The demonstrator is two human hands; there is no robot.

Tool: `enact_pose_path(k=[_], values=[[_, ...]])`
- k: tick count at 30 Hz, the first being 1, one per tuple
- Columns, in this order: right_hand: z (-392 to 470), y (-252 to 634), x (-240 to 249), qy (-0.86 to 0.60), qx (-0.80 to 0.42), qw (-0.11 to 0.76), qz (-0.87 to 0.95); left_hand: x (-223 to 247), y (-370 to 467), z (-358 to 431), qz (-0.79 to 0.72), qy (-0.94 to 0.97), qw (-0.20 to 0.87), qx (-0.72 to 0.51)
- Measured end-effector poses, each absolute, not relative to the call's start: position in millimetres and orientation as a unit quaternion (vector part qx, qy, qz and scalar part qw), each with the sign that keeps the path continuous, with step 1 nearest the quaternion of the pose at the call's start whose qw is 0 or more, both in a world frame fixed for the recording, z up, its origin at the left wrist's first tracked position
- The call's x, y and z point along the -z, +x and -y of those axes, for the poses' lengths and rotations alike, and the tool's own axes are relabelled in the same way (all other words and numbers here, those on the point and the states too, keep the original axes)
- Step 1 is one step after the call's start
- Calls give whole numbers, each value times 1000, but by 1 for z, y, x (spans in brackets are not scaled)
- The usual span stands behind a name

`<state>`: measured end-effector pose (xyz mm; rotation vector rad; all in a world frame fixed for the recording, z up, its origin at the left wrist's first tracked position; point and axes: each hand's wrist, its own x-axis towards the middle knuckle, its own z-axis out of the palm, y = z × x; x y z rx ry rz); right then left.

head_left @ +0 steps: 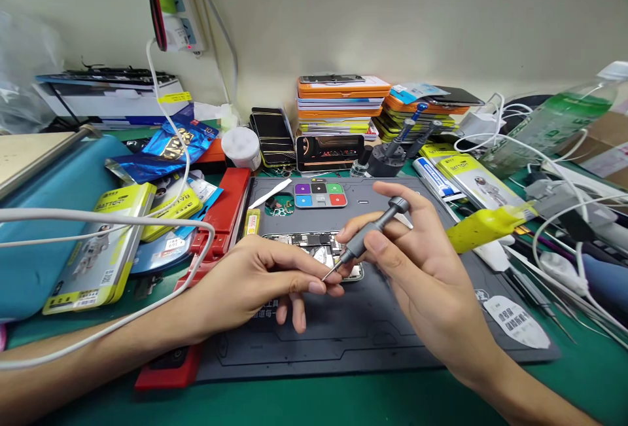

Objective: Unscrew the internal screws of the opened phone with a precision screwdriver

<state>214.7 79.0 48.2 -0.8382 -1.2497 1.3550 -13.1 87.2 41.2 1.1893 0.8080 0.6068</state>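
Observation:
My right hand [422, 269] grips a grey precision screwdriver [366, 236] by its handle, index finger bent over the cap end. The thin bit slants down to the left and meets the fingertips of my left hand [275, 272]. There, thumb and index finger are pinched together at the bit's tip; whatever they hold is too small or hidden to make out. Beneath both hands lies an opened smartphone [316, 241] with its inner boards showing, partly covered by my fingers. It rests on a dark grey work mat [333, 347].
A red clamp-like fixture [223, 210] edges the mat's left side. Behind are a coloured key-like panel [320, 194], a propped phone [330, 152] and a screwdriver stand [387, 161]. At right lie a yellow bottle [483, 226], tweezers [537, 295] and cables. A white cable [147, 221] crosses my left forearm.

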Motion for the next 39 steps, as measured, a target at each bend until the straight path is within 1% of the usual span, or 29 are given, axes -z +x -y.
enact_pose_path(k=[10, 22, 33, 39], values=[[-77, 212, -50, -391, -507, 533, 553, -39, -15, -87, -355, 539, 713, -275], [-78, 213, -52, -397, -533, 518, 538, -37, -15, -88, -345, 553, 707, -275], [-80, 209, -54, -421, -478, 532, 558, -37, -15, -88, -350, 563, 702, -261], [-79, 211, -55, -425, -483, 530, 553, -38, -16, -85, -355, 555, 708, -255]])
